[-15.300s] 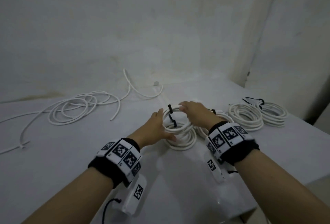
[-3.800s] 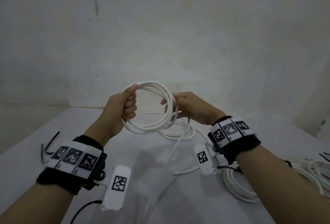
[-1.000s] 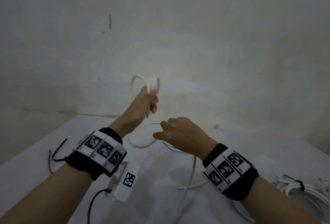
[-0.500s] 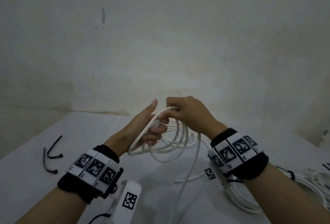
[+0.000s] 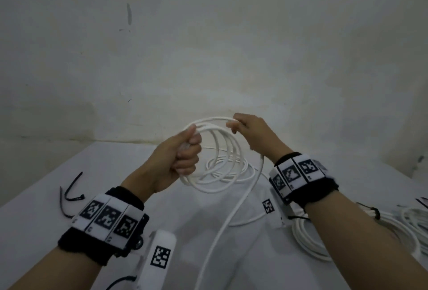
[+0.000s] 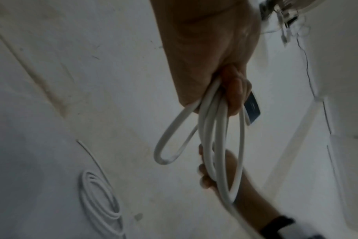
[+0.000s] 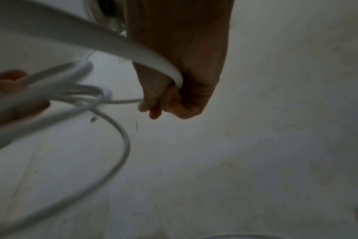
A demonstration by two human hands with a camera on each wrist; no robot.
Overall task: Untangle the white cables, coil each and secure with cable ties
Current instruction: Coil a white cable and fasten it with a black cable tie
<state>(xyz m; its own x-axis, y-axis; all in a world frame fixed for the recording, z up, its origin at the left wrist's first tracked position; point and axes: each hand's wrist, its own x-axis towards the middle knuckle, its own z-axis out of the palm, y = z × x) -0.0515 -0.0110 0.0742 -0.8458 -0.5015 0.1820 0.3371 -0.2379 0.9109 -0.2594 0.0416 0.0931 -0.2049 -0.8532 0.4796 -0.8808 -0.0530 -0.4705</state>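
A white cable [image 5: 216, 150] hangs in several loops above the table. My left hand [image 5: 183, 150] grips the loops in a fist at their left side, thumb on top; the left wrist view shows the same bundle of loops [image 6: 215, 137] running out of that fist [image 6: 225, 90]. My right hand [image 5: 250, 132] pinches a strand at the top right of the coil, and in the right wrist view its fingers [image 7: 164, 97] curl round the strand [image 7: 157, 63]. The free end of the cable [image 5: 231, 215] trails down from the right hand toward the table's near side.
More loose white cable [image 5: 227, 169] lies on the white table [image 5: 92, 178] beneath the hands. Tied white coils [image 5: 361, 229] sit at the right edge. Two black cable ties [image 5: 69, 192] lie at the left. A wall stands close behind the table.
My left hand has closed from flat fingers into a fist round the loops. The right hand has moved up and right along the strand, and the coil now stands wider between the hands.
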